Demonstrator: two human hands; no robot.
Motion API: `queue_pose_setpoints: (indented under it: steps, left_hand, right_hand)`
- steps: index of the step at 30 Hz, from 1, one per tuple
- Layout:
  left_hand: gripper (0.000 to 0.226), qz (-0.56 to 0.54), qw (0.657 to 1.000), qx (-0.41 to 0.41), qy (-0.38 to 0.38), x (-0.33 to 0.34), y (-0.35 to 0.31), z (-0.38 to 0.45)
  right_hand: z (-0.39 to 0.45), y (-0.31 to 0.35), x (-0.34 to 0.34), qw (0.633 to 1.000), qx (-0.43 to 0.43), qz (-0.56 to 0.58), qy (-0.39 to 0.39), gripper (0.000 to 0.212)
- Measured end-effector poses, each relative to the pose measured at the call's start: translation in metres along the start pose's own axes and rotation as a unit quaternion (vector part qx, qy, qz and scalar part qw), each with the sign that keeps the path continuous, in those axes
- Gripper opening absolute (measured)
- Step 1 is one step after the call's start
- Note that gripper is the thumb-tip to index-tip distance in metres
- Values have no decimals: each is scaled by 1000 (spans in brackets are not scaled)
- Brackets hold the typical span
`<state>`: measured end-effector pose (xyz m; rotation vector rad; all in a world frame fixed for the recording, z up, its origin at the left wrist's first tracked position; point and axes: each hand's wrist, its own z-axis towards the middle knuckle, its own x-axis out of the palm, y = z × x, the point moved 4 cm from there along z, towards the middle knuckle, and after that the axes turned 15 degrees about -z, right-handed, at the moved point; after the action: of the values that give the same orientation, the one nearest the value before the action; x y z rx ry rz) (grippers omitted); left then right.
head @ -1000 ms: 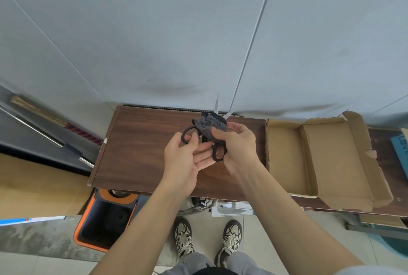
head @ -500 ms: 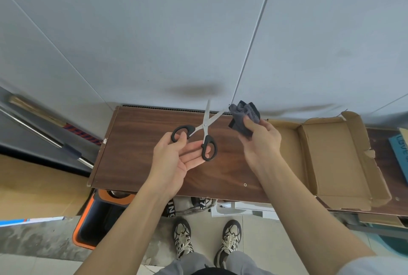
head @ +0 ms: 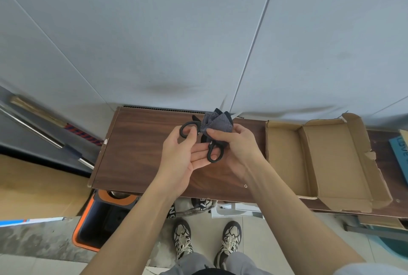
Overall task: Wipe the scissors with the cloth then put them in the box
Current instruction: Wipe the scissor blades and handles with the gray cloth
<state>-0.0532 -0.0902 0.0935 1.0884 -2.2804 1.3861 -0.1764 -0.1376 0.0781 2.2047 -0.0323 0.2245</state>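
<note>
Grey cloth (head: 217, 123), pinched in the right hand (head: 237, 145), is wiping the black-handled scissors (head: 213, 153) gripped by the left hand (head: 183, 157) over the tabletop (head: 136, 153)'s far edge; the cardboard box (head: 284, 153) is waiting empty.

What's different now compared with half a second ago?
The right hand has brought the grey cloth back leftward from near the box and bunched it over the blades of the scissors, which were bare and spread open. The left hand still holds the scissors by a handle loop. The cardboard box stays open and empty.
</note>
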Motion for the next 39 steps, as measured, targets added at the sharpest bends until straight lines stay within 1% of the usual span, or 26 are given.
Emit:
queue_pose_setpoints:
  steps: [5,8,11,15,18,20,22,23,25,28,31,34,36,39]
  left_hand:
    - [11,25,999,14,-25,-2,1,0]
    - [13,26,999,29,-34,-2,3,0]
    - [12,34,998,42,-39,-1,4,-1]
    - [17,42,997,49,-44,0,4,-2]
    - [11,30,997,53,-37,4,4,-3]
    - [12,24,998,50,-41,3,4,-6]
    - [16,12,997,51,-56,-4,-1,-8]
    - [18,4,997,53,-62,-9,-3,-9]
    - [20,-6,997,52,-62,-13,-8,-9]
    - [15,-14,998,43,-51,-8,-8,-9]
    - [14,-10,998,42,-36,0,-2,-9]
    - [14,4,999,46,-27,4,0,-10]
    - [18,22,998,50,-21,7,0,-11]
    - [23,53,997,57,-20,10,1,-13]
  right_hand:
    - [-1,2,2,999,-13,-16,-25,44]
    - [-1,4,1,999,-25,-14,-40,36]
    - [-5,1,3,996,-37,-11,-79,30]
    - [-9,-8,5,990,-22,51,-131,28]
    - [-10,-10,6,985,-5,91,-148,33]
    - [-9,-5,-1,975,3,129,-179,31]
    - [-4,6,-18,956,-19,197,-215,30]
    - [-1,12,-28,951,-40,210,-224,30]
    - [2,19,-43,958,-67,180,-212,32]
    - [0,13,-38,978,-65,142,-136,36]
    - [-4,5,-20,989,-62,124,-48,55]
    - [-9,5,-4,994,-51,92,11,66]
    - [-12,7,1,997,-45,55,12,67]
    - [-15,11,1,999,-39,25,-20,54]
